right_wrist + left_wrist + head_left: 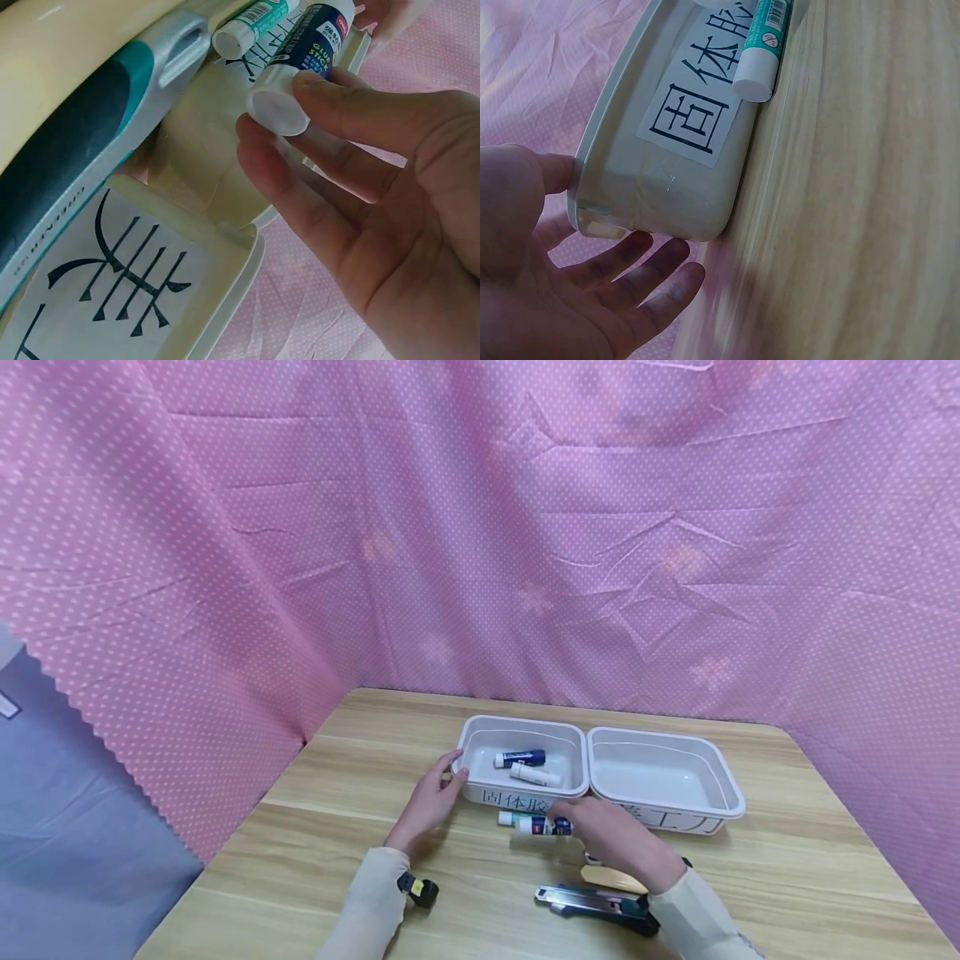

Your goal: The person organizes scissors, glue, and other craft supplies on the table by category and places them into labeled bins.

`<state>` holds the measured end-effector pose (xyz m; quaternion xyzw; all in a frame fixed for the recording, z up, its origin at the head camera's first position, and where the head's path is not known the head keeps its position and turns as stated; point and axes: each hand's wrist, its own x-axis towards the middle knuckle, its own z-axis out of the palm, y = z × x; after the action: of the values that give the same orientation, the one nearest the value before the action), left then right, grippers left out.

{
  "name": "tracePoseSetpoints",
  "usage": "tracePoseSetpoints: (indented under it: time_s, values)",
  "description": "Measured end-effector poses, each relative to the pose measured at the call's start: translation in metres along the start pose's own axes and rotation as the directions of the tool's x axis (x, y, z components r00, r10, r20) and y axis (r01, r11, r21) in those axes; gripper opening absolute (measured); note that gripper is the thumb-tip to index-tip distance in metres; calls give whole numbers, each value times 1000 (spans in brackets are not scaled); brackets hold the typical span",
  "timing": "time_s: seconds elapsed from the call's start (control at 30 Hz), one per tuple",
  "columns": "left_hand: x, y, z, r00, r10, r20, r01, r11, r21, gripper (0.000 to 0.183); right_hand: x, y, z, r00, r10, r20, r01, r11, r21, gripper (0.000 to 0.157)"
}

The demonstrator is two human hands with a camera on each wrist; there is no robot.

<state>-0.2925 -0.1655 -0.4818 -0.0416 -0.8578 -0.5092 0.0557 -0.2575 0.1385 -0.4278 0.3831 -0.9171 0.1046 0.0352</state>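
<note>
My left hand (pixel 427 797) holds the left end of a white plastic bin (pixel 480 789), its thumb against the rim and the other fingers spread by the end wall. A blue glue stick with a white cap (pixel 311 41) is pinched between the thumb and fingers of my right hand (pixel 607 835), just in front of this bin. Behind it a green glue stick (pixel 765 56) lies on the table along the bin's labelled front. Inside the bin lie a dark blue glue stick (pixel 520 758) and a white glue stick (pixel 534 775).
A second white bin (pixel 663 768) with a black-lettered label adjoins on the right. Near my right forearm lie a silver and dark green utility knife (pixel 592 902) and a yellow object (pixel 611 878), partly hidden. Pink dotted cloth (pixel 525 568) hangs behind the wooden table (pixel 360 752).
</note>
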Motion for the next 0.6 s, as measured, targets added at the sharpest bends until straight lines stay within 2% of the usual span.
tracePoseSetpoints:
  time_s: [0.23, 0.6]
  values:
    - [0, -1, 0, 1000, 4, -3, -4, 1000, -4, 55, 2, -2, 0, 997, -39, -67, 35, 998, -61, 42]
    - [0, -1, 1, 1000, 5, 0, -5, 1000, -6, 54, 4, -3, 1, 995, -48, -91, 43, 997, -59, 44]
